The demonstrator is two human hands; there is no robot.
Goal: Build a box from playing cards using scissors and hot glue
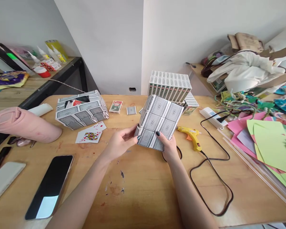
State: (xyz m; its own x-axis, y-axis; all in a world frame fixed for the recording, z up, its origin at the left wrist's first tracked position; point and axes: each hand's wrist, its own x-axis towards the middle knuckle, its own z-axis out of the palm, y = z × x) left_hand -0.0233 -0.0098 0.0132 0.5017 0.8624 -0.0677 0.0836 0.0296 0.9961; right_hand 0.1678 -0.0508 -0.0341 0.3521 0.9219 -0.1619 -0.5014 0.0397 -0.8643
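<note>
A box covered in playing cards is held up over the table, tilted, with its patterned card backs facing me. My left hand grips its lower left edge, thumb on the near corner. At the lower right, my right hand is closed round the box with the thumb on its front face. Behind the box stands a stack of boxed card decks. Another card-covered box with an opening in its top lies at the left, beside a few loose playing cards.
A yellow glue gun lies at right, its black cord looping towards a power strip. Coloured paper covers the far right. At left are a phone, a white case and a pink roll. A card deck lies farther back.
</note>
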